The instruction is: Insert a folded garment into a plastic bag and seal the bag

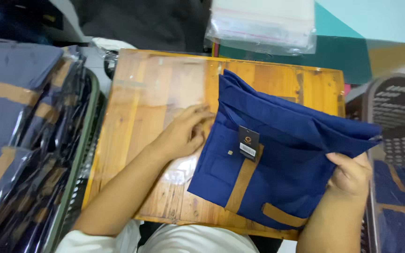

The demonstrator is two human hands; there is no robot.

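1. While the head view is looking down on the wooden desk (146, 84), a folded dark blue garment (282, 154) with tan straps and a dark hang tag (249, 142) is lying on the desk's right half, its right end lifted off the surface.
2. The right hand (350, 175) is gripping that lifted right edge, fingers closed on the cloth. The left hand (186, 133) is resting at the garment's left edge, fingers curled over a clear plastic bag (165, 103) lying flat on the desk; whether it is pinching the film cannot be told.
3. Judged progress: folding and tagging are appearing finished; the garment is not yet inside the clear bag, so bagging is appearing to be what is left.
4. A stack of bagged dark garments (19, 122) is sitting at the left, and a pile of empty clear bags (263, 23) beyond the desk.
5. Hard to make out: the clear bag's opening and outline are vanishing against the wood. The dark basket (399, 122) at right is cut off, its blue contents only partly showing.
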